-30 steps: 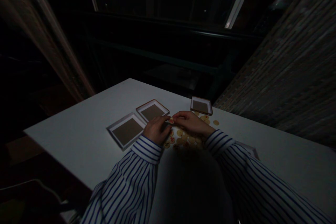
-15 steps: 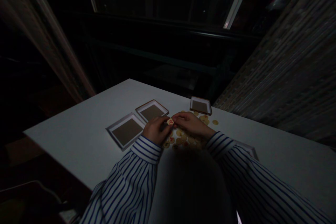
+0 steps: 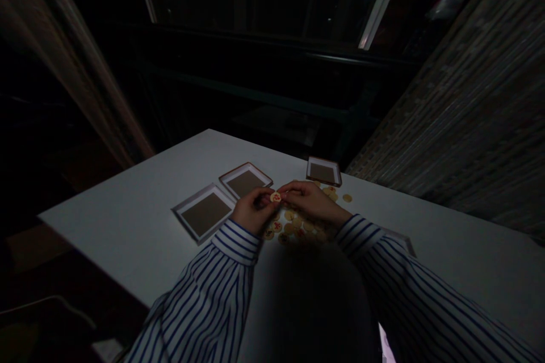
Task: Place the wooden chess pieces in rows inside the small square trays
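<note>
Between the fingertips of both hands is a round Chinese chess piece, pale with a red character facing me. My left hand pinches it from the left, fingers curled. From the other side my right hand grips its edge with thumb and fingers. Several more pale round pieces, some with red or dark characters, lie spread on the white table below and behind the hands. My right hand and forearm cover part of this heap.
Two shallow open box halves stand left of my hands, a grey-rimmed one nearer and a brown-rimmed one behind it. Another small box sits at the table's far edge. A tray edge shows beside my right sleeve.
The chess piece stays between both hands, with barely any shift in the fingers. The whole view has moved slightly.
</note>
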The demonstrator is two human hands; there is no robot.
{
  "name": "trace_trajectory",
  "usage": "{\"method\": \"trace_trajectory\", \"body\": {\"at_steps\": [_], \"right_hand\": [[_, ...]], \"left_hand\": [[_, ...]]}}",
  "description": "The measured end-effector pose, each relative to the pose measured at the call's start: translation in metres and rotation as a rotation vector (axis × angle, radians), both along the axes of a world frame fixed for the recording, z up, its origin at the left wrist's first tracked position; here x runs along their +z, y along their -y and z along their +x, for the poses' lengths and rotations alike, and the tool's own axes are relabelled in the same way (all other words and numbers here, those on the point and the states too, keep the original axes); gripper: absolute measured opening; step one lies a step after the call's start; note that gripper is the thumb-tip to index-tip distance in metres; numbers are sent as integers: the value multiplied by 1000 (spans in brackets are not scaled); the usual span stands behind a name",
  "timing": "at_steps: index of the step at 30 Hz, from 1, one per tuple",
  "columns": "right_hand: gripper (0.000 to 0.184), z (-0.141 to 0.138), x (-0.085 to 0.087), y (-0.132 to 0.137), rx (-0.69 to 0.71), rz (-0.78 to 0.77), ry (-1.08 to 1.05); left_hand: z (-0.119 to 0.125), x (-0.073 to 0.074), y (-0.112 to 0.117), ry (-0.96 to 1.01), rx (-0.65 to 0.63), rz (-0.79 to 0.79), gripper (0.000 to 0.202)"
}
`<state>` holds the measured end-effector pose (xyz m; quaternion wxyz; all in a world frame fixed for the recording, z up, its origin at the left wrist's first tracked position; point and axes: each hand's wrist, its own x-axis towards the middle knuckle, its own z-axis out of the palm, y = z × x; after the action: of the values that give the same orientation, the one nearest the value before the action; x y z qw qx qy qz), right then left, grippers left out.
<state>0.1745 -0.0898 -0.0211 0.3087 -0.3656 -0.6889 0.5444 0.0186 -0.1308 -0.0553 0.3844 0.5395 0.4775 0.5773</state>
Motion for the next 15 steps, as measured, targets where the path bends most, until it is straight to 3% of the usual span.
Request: {"method": "trace_trajectory", "body": {"at_steps": [6,15], "right_hand": [[21,7,9,6,-52,40,45],[25,30,32,24,-78,125,158]], "left_hand": [[1,-4,-4,297,-21,-78,33],[-1,-2,-1,335,-45,-126,37]]}}
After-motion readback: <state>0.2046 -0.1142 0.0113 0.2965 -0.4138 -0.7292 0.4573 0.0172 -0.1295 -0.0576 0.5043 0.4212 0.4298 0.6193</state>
